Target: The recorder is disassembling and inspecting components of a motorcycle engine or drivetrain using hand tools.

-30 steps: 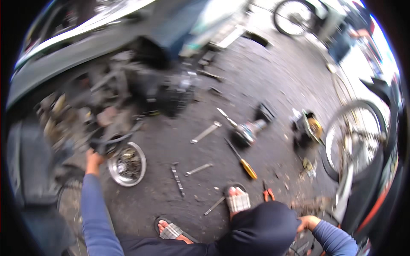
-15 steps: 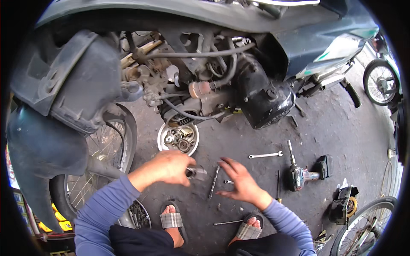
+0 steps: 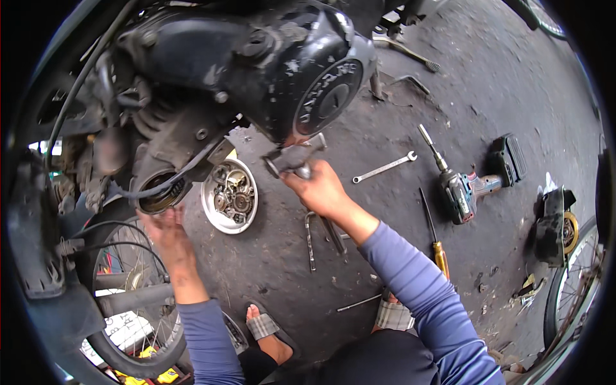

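Note:
My right hand point(image 3: 326, 192) is closed around a hammer, its metal head point(image 3: 292, 158) raised just below the black engine cover point(image 3: 308, 83). The handle's dark end shows beneath my fist. On the left, my left hand point(image 3: 170, 240) reaches up with stretched fingers to the lower rim of the engine's round opening point(image 3: 160, 200). The fingertips are slightly blurred and seem to touch the rim. Between the two hands, a white bowl point(image 3: 231, 227) of greasy metal engine parts stands on the ground.
A combination wrench point(image 3: 385, 167), a cordless driver point(image 3: 463, 192) and a yellow-handled screwdriver point(image 3: 437, 250) lie to the right. An L-shaped tool point(image 3: 310, 240) and a thin rod point(image 3: 359, 303) are nearer me. The motorcycle's spoked wheel point(image 3: 128, 256) stands at left, a black housing point(image 3: 552, 231) far right.
The hammer, blurred beside my left hand earlier, is now in my right hand, lifted toward the engine. My left hand has moved up to the round opening. The view has shifted closer to the engine.

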`<state>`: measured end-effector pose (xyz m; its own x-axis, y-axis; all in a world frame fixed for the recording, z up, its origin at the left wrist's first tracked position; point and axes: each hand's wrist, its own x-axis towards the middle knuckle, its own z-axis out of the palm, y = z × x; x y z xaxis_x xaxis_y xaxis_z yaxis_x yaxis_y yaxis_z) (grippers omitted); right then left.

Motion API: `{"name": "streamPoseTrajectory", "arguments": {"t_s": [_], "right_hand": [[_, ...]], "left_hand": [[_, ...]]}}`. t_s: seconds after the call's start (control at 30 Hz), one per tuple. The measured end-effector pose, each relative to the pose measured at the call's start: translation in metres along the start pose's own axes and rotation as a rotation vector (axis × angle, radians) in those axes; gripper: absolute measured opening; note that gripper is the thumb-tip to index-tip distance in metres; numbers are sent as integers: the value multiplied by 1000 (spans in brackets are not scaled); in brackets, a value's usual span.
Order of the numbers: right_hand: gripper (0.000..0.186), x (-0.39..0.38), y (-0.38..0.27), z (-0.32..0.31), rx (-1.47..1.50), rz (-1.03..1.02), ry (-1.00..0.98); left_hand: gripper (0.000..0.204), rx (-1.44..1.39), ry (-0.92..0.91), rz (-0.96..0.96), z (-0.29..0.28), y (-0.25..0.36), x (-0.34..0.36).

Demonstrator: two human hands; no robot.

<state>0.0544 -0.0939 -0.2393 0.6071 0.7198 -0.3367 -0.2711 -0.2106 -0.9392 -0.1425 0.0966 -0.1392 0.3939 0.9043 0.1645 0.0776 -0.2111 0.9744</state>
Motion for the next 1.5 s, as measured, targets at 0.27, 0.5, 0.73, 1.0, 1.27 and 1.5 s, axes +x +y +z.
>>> {"name": "streamPoseTrajectory", "arguments": {"t_s": [0.27,0.5,0.73,1.0,1.27,1.5], "right_hand": [[32,31,-16,46,267,-82,171],[19,29,-13,56,245,-165,203],[11,27,-13,63,281,-369,394],[16,38,-11,60,298,-288,391],[9,57,0,64,339,-458,354],[11,68,2,61,331,-432,448]], "left_hand": [[86,213,-374,33,-22,34,60],[77,67,-374,72,-11,34,49],[80,80,-351,-9,-14,35,45],[58,36,-418,47,-19,31,49],[63,5,-443,29,-19,34,49],[66,30,-449,24,-23,33,52]]}}
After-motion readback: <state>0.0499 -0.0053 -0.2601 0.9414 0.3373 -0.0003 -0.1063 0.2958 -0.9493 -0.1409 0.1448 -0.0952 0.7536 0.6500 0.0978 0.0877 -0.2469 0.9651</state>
